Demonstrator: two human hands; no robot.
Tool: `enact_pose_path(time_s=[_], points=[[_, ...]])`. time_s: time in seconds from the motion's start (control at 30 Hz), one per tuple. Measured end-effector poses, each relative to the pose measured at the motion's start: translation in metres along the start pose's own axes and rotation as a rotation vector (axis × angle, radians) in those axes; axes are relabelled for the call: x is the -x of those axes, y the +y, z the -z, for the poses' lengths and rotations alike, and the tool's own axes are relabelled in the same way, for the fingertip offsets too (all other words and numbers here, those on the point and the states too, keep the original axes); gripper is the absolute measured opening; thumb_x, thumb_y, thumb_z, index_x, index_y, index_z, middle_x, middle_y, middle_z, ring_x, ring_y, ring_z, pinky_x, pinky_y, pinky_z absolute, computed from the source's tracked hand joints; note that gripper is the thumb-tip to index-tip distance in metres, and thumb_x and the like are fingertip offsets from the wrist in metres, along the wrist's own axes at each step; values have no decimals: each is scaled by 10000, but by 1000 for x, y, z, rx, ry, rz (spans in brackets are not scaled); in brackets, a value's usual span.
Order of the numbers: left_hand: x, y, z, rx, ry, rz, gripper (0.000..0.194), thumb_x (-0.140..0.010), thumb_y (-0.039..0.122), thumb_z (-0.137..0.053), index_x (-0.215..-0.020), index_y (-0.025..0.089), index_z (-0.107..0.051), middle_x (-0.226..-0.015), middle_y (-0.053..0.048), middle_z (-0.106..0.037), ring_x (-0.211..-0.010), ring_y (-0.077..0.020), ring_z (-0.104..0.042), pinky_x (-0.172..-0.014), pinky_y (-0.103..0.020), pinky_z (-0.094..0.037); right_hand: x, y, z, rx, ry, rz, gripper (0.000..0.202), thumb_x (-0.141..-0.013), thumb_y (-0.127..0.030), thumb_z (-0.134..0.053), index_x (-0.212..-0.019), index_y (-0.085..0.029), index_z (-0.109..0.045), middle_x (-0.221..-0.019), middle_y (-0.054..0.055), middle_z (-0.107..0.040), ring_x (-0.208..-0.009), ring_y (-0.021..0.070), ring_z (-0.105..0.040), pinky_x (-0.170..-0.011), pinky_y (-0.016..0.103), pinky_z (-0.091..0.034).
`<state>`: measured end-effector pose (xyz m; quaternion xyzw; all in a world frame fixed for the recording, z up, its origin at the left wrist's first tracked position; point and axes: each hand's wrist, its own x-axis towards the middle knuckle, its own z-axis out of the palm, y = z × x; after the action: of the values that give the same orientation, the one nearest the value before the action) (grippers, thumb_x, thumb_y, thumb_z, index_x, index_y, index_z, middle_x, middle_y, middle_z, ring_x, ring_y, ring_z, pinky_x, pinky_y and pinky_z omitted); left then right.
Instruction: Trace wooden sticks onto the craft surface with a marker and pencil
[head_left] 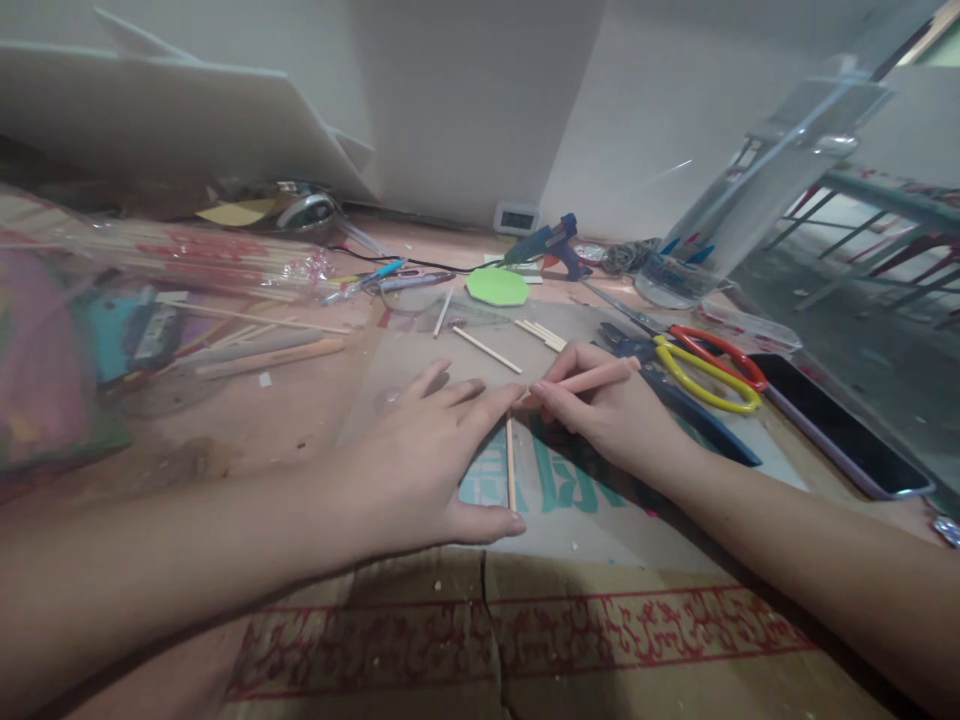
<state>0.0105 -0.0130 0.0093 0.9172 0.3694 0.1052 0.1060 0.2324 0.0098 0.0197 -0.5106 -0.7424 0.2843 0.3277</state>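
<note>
My left hand [450, 450] lies on a sheet with teal print [562, 480], fingers spread. Its index fingertip and thumb touch the two ends of a thin wooden stick [511, 460]. In my right hand [600, 405] a pink pen [604, 375] is pinched, its tip near the stick's upper end beside my left index fingertip. Another short stick [487, 350] lies beyond my hands, with a smaller one [442, 312] to its left. Several sticks [541, 335] lie together just behind my right hand. A green octagonal piece [497, 286] rests farther back.
Scissors with red and yellow handles [705, 375], dark blue-handled pliers [705, 420] and a phone [844, 420] lie at right. A blue glue gun [547, 245] and a clear container [750, 200] stand behind. Bagged sticks [202, 255] lie left; patterned cardboard [525, 640] is in front.
</note>
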Motion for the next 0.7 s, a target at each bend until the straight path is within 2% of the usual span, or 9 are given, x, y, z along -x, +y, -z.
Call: enact_pose_path(time_s=[0.37,0.57,0.7], points=[[0,0,0,35,8,-6,1063,-760,677,-737,-1567,118,-328,-1419,-204,-590,-1364,-378,-522,-1250,-621,-188,-2,-1,1,-30,-10,-12,257,-884,-389,-682,-738,-201,-586,-656,18,-667,-556,152,-617,-499,256,-442],[1,0,-1,99,21,9,998,-755,638,-763,-1545,178,-362,-1443,-174,-591,-1385,-405,-504,-1220,-661,-252,-2,-3,0,-101,-32,-68,260,-881,-371,-676,-720,-201,-562,-602,3,-645,-528,143,-586,-486,247,-434],[1,-1,-3,135,15,31,1038,-734,611,-788,-1557,175,-329,-1495,-178,-550,-1430,-426,-456,-1215,-676,-265,-2,1,2,-152,-2,-63,277,-879,-391,-713,-733,-194,-585,-613,-2,-638,-534,137,-572,-480,239,-424]])
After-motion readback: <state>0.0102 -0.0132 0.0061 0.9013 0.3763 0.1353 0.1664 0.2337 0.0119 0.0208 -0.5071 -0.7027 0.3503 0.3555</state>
